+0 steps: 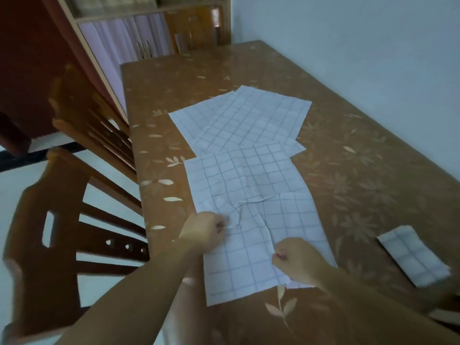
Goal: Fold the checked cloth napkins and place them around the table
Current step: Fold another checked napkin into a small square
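A white checked napkin (251,185) lies spread and creased on the brown table (348,175), reaching toward the near edge. My left hand (202,230) pinches its cloth near the left side, fingers closed on a bunched fold. My right hand (296,260) is closed on the cloth near the napkin's lower right part. Beyond it lie overlapping flat checked napkins (239,118). A folded checked napkin (414,256) rests at the right, near the table's edge.
Two wooden chairs (57,232) stand along the table's left side. A cabinet with pale doors (139,36) stands behind the table's far end. A pale wall (373,46) runs along the right side.
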